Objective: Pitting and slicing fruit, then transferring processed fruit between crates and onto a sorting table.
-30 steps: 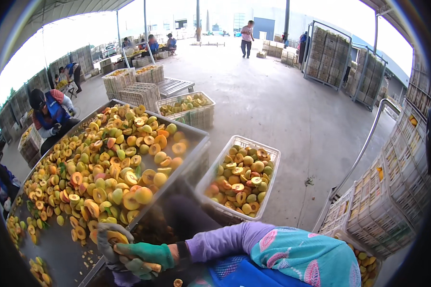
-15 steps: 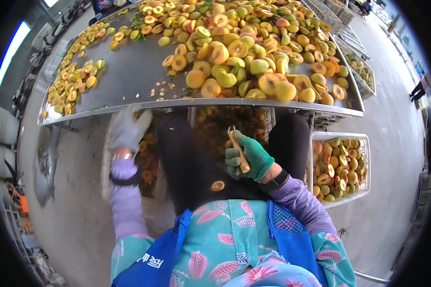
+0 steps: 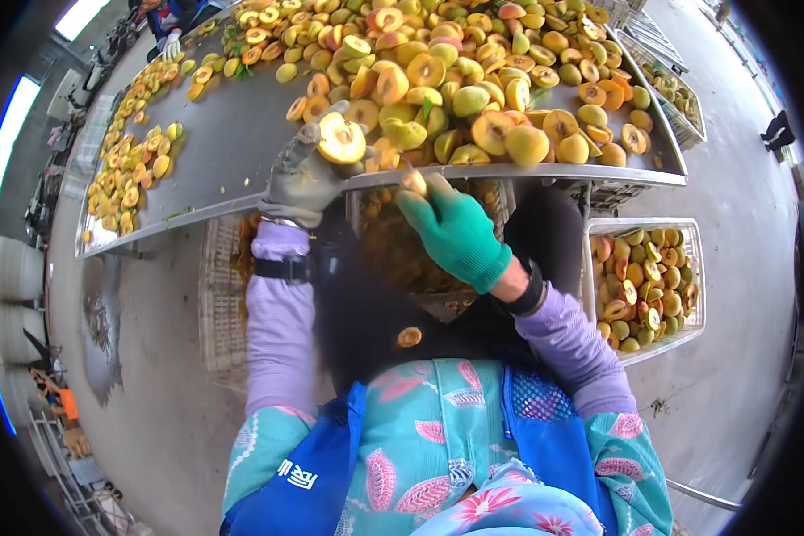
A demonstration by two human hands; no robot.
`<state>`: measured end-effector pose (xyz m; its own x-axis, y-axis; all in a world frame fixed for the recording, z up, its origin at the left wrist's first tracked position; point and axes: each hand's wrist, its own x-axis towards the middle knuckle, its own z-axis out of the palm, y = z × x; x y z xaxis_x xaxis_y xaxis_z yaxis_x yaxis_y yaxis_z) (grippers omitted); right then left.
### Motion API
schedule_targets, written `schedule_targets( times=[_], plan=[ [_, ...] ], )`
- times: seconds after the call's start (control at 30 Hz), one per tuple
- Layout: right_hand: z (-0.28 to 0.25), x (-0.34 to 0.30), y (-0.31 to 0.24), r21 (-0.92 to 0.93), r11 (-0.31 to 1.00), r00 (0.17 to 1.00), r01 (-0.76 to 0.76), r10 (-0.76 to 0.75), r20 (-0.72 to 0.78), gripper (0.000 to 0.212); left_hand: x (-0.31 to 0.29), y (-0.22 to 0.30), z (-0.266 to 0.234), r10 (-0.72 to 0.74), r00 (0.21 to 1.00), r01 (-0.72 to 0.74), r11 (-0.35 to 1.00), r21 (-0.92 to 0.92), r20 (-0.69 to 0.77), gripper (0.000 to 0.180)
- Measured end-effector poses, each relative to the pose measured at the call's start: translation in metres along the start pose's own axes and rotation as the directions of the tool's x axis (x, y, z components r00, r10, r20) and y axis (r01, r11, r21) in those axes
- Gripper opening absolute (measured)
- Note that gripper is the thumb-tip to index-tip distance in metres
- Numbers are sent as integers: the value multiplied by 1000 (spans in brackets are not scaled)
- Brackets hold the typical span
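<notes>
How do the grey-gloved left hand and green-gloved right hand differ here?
The left hand is gloved in grey, the right hand in green. The left hand holds a cut yellow fruit; the right hand holds a tan handle-like object, mostly hidden. In view, the left hand overlaps the edge of the grey metal table; the right hand sits mostly below it. Both have purple sleeves and black wristbands.

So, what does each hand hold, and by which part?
Left hand: a halved fruit, by its skin side, cut face showing. Right hand: a mostly hidden tool, by its pale handle.
</notes>
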<state>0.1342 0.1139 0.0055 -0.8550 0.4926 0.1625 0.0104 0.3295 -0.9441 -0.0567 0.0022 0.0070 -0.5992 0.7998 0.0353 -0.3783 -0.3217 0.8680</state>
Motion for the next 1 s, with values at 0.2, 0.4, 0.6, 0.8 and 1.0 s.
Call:
schedule_targets(
  times=[0.2, 0.4, 0.6, 0.8, 1.0],
  plan=[
    [15, 7, -9, -331, 928, 985, 173, -164, 55, 34, -36, -17, 42, 485, 866, -351, 420, 837, 120, 44],
    [24, 2, -19, -372, 923, 980, 95, -152, -127, 32, -40, -30, 42, 374, 925, -296, 820, 490, -69, 25],
    [25, 22, -14, -302, 924, 952, 234, -280, -120, 33, -54, -35, 73, 542, 840, -413, 670, 617, -27, 32],
    [6, 5, -12, -24, 984, 962, 176, -167, 217, 34, -47, -55, 44, 528, 849, -376, 631, 679, -20, 24],
    [6, -13, -6, -441, 870, 975, 220, -203, 86, 34, -47, -48, 57, 359, 913, -282, 899, 335, -193, 20]
  ],
)
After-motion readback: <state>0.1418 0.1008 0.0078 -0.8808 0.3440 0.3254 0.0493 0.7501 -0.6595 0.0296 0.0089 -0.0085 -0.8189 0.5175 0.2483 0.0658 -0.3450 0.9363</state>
